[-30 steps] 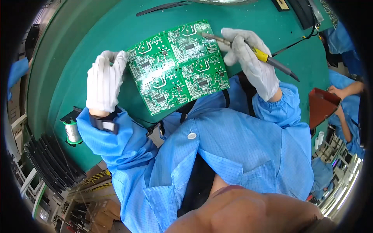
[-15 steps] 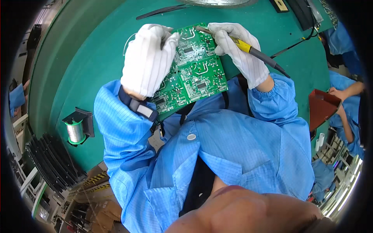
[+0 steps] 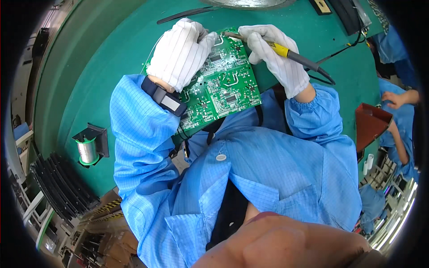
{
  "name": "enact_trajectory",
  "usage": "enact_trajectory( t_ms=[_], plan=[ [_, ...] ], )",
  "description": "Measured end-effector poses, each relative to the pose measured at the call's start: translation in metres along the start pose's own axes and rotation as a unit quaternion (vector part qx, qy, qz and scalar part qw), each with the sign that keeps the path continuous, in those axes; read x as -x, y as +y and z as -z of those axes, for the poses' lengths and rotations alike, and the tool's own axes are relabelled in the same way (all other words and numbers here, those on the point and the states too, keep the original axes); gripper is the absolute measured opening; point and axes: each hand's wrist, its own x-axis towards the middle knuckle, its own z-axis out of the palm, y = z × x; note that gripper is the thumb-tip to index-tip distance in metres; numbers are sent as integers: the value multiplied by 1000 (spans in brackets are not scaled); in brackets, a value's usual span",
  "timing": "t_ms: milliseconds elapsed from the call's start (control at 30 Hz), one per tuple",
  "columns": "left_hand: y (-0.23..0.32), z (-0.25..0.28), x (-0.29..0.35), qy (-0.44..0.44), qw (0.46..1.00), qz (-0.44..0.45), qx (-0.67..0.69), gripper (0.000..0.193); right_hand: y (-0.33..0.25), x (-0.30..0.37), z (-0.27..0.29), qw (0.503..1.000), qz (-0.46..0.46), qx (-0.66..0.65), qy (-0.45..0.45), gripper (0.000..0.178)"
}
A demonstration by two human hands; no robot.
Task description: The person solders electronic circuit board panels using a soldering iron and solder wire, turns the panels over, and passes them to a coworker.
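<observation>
A green printed circuit board, divided into several like sections, lies in front of me. My right hand, in a striped white glove, is closed around a yellow and black soldering iron. The iron's tip is at the board's far edge, near white traces. My left hand, gloved alike, is closed over the board's upper left part. A thin solder wire runs out behind it; the fingertips are mostly hidden. Left fingers and iron tip are close together.
A solder spool on a black holder stands at the left, above black slotted racks. A black strip and a round metal tray lie at the far side. On the right are a dark red bin and another person's hand.
My left hand has moved up and right over the board, closer to the iron's tip. My right hand and the iron are nearly still. The other person's hand has shifted off the red bin.
</observation>
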Motion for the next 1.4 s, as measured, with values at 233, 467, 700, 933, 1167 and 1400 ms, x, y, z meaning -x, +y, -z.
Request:
enact_trajectory(
  t_ms=[233,467,700,933,1167,1400],
  plan=[
    [4,-2,0,-2,1000,31,-2,34,-1,4,-9,994,73,76,17,21],
    [8,33,30,61,995,79,21,29,-9,7,6,997,-35,-55,38,27],
    [-24,49,81,128,955,260,-56,32,-28,43,3,989,-103,-107,16,35],
    [-58,37,81,107,975,179,71,48,-34,35,-7,992,-90,-89,0,37],
    [-26,44,58,196,965,81,-152,36,-26,9,-23,996,-27,-80,25,37],
    [-17,36,66,50,995,28,76,22,-27,25,-26,999,-13,-41,-32,25]
  ],
)
